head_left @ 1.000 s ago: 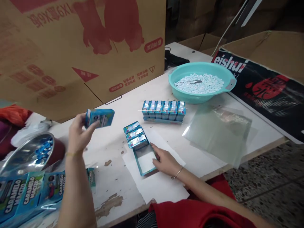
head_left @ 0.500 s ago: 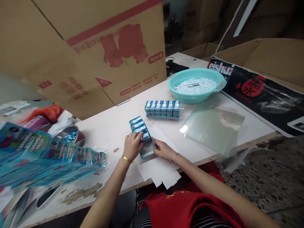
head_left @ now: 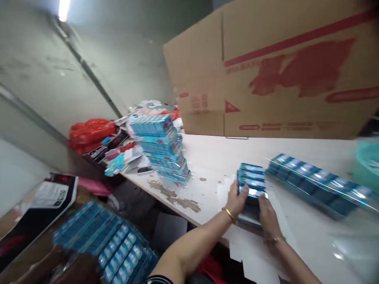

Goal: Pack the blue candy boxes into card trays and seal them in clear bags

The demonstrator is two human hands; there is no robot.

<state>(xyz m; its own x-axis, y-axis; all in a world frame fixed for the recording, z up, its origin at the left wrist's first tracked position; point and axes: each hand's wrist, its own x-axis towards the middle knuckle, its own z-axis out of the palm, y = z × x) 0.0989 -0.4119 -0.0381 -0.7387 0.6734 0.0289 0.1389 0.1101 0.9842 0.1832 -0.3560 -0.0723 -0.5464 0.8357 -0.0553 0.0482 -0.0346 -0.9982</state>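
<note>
Left hand [head_left: 237, 200] and right hand [head_left: 267, 213] are pressing against opposite sides of a row of small blue boxes [head_left: 251, 180] lying on the white table [head_left: 213, 157]. A wrapped row of boxes [head_left: 314, 183] is lying just beside; a stack of blue packs [head_left: 161, 146] is standing further left.

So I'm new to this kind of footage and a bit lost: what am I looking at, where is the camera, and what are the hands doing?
The camera sits on a person's head, looking down at their own bare hands; the view is blurred. The left hand and right hand press from either side on a short row of small blue tins in an open tray on the white table. Nearby lie a wrapped row of tins, a stack of blue packs, a big cardboard box and a teal basin. A crate of packs sits lower left.
</note>
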